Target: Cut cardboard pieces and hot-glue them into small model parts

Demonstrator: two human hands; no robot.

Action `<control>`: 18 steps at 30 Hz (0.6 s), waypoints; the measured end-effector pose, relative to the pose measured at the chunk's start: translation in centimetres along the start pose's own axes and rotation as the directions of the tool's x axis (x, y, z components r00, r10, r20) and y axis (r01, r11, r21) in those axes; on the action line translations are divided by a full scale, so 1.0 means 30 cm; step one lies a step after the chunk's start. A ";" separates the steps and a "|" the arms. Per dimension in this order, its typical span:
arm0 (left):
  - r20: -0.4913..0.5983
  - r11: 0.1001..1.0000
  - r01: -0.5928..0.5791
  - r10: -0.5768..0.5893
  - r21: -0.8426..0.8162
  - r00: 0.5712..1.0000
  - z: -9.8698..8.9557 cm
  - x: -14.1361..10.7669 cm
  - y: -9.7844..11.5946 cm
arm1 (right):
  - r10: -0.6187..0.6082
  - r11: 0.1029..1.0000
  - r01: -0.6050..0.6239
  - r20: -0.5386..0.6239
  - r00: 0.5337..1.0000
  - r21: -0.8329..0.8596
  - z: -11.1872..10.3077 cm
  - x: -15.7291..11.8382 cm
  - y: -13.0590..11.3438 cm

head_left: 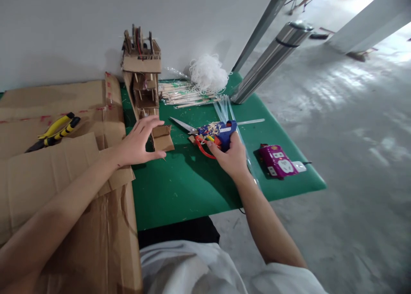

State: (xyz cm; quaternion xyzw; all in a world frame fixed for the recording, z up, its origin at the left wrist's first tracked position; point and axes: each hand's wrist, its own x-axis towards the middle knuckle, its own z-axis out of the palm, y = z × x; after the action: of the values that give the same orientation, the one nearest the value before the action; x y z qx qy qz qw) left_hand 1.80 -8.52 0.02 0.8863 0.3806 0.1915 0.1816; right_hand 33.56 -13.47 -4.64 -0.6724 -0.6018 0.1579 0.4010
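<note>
My left hand (138, 144) is spread with thumb and fingers apart, beside a small folded cardboard piece (163, 139) on the green table. My right hand (229, 152) is wrapped round the blue glue gun (226, 133), which lies near the middle of the table. Red-handled scissors (184, 125) lie against the gun, blades pointing to the upper left, and the right thumb is close to their handle. Behind my left hand stands a tall cardboard structure (144, 78) with shelves and upright discs on top.
Cardboard sheets (64, 178) cover the left, with yellow-black pliers (56, 133) on them. Wrapped sticks (186, 95), white string (208, 73) and clear glue sticks (226, 110) lie at the back. A purple power strip (279, 160) is at right, near a metal bottle (272, 63).
</note>
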 end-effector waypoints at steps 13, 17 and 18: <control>-0.215 0.958 -0.021 0.085 0.286 0.973 0.077 -0.014 0.119 | -0.094 0.961 0.093 0.011 0.996 -0.259 0.066 -0.066 -0.032; -0.184 0.933 -0.045 0.118 0.358 0.976 0.088 -0.011 0.111 | -0.081 0.952 0.092 0.049 0.996 -0.293 0.077 -0.073 -0.039; -0.180 0.923 -0.052 0.129 0.381 0.975 0.092 -0.010 0.109 | -0.076 0.951 0.088 0.054 0.996 -0.296 0.078 -0.073 -0.041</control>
State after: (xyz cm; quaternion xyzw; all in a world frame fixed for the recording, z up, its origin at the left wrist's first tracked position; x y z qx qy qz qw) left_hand 4.90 -11.35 -0.89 0.8972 0.3851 0.2126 -0.0393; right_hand 30.61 -14.74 -5.80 -0.6961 -0.6544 0.0627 0.2886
